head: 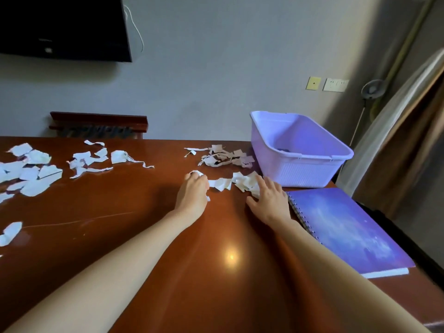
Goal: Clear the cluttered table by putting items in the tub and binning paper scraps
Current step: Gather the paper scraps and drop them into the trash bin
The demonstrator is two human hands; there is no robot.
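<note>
Torn white paper scraps lie across the brown table [134, 236]. My left hand [193, 195] is closed around a small bunch of scraps [197, 174] at mid-table. My right hand [270, 200] lies flat with fingers spread, its fingertips resting on a crumpled scrap pile [245, 182]. One more scrap [221, 183] lies between the two hands. A lilac plastic tub [310, 171] stands just beyond my right hand, with something dark on its bottom. A purple spiral notebook [348, 231] lies right of my right wrist.
More scraps sit in a heap [225, 158] left of the tub, in a cluster [96, 158] further left, and in a large spread [28, 169] at the left edge. A lone scrap [9, 233] lies near left. A TV [62, 27] hangs on the wall.
</note>
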